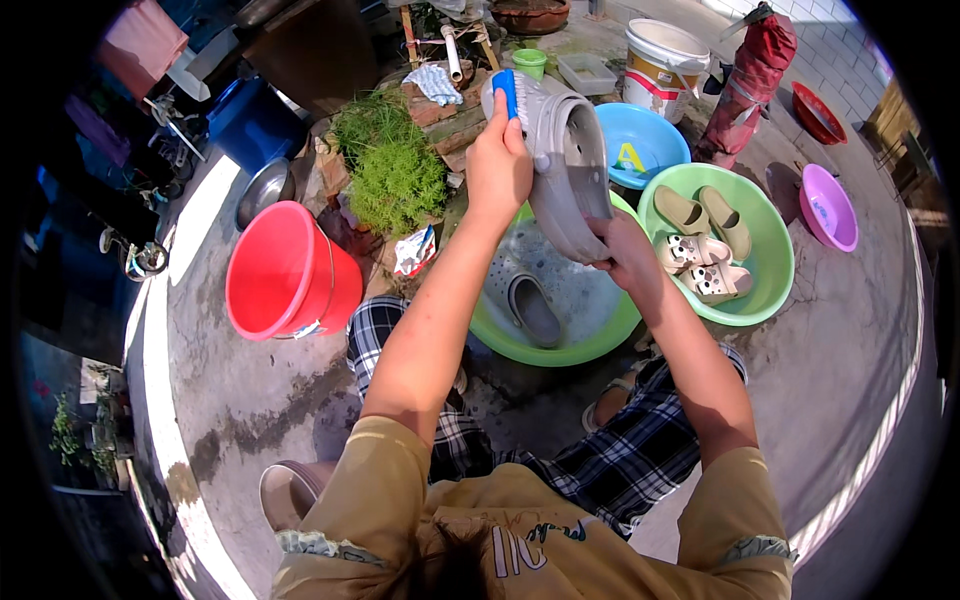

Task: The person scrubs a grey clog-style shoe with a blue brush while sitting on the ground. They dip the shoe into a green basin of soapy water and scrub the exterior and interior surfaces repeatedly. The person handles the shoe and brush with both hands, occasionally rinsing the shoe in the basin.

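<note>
My left hand (500, 172) is closed around a blue scrub brush (508, 92), its white bristles against the toe side of a grey clog (572, 170). The heel end of that clog is gripped by my right hand (630, 245), which holds it tilted up above a green basin (548, 357). Foamy water (577, 265) fills the basin. A second grey clog (534, 308) lies in it, toward the left side, its opening facing up.
Right of it, another green basin (784, 275) holds olive clogs (725, 222) and patterned white slippers (708, 280). A blue basin (665, 135) and white bucket (668, 45) stand behind. A red bucket (275, 270) is at left, a purple basin (830, 208) far right.
</note>
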### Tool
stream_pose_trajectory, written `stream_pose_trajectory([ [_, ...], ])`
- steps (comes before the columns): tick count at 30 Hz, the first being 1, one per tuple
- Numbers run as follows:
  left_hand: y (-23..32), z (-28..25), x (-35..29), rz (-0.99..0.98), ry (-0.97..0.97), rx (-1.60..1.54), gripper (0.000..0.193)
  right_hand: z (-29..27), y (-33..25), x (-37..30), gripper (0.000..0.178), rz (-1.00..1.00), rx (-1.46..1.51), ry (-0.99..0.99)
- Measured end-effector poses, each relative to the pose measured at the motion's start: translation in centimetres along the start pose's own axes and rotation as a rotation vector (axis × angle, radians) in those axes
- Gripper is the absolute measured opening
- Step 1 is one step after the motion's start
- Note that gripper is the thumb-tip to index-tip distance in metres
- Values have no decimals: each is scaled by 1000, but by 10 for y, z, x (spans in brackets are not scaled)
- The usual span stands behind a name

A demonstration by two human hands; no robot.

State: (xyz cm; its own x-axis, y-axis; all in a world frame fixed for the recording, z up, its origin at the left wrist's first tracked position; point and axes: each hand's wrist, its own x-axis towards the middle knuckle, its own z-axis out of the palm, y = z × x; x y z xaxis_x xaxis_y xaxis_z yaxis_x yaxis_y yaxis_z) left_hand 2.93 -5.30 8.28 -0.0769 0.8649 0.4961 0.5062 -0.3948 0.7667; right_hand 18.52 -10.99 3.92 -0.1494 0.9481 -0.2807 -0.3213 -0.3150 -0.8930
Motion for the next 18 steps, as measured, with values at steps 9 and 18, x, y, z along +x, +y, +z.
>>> stream_pose_trajectory([
  [9,16,-6,-80,18,-209,-91,46,-19,-2,14,17,-54,-111,69],
  [18,32,8,-71,34,-279,-222,49,-27,-4,13,27,24,579,-224],
])
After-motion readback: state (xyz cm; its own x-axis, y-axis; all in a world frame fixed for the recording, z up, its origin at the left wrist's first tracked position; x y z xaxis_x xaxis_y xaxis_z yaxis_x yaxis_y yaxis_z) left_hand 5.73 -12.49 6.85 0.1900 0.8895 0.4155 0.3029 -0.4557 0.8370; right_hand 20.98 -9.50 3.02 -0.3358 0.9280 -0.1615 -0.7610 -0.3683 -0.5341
